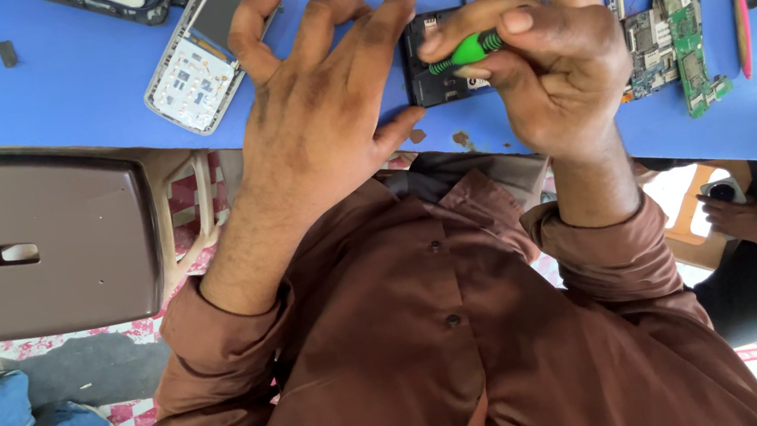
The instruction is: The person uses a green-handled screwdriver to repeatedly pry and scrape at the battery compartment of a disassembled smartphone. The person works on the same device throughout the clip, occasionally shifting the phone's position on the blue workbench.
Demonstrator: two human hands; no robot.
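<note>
Pinching a green-handled screwdriver (466, 50) in the right hand (557, 63), thumb and fingers closed narrowly around the handle, tip hidden against a small black phone body (431, 83). Steadying that black body with the left hand (320, 101), fingers spread wide and only the tips pressing on its edge, nothing gripped. Sitting near the front edge of the blue table (26, 96), between the two hands. Judging the work as well along in the stripping-down: back already off the black body (inner frame showing), green circuit boards (688, 22) lying apart to the right, a silver keypad phone shell (197, 54) opened just left of the left hand. Screws or parts apparently remaining in the black body, since the driver is working there.
</note>
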